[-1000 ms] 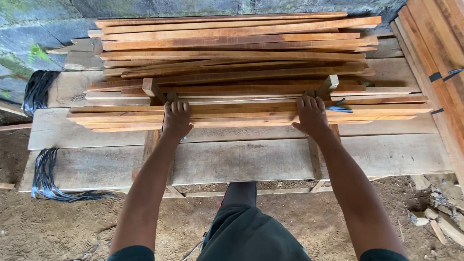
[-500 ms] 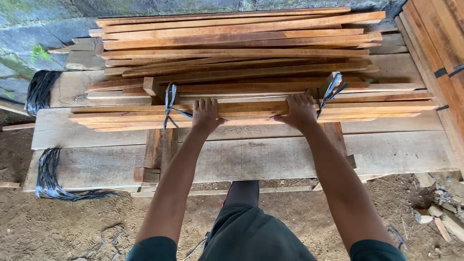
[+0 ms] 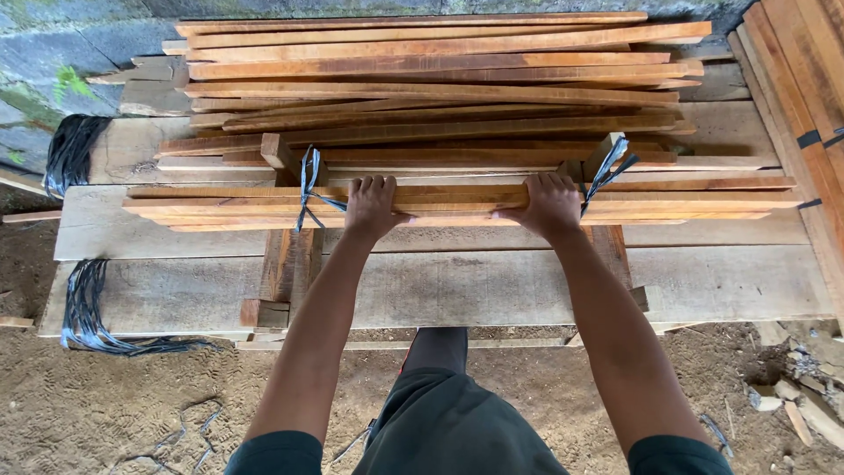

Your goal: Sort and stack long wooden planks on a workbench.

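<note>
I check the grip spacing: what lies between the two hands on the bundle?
In the head view, only bare slats of the bundle lie between the left hand and right hand; no strap there.

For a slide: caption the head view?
Both hands, left hand and right hand, grip a tied bundle of slats on planks.

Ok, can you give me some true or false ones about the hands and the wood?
1. Both hands rest on a tied bundle of wooden slats. True: the left hand and right hand lie on it.
2. The bundle is tied with red rope. False: dark plastic straps bind it.
3. The ground is sandy dirt. True.
4. The right hand holds a hammer. False: it only grips the slats.
5. Loose dark straps hang off the bench's left end. True.
</note>
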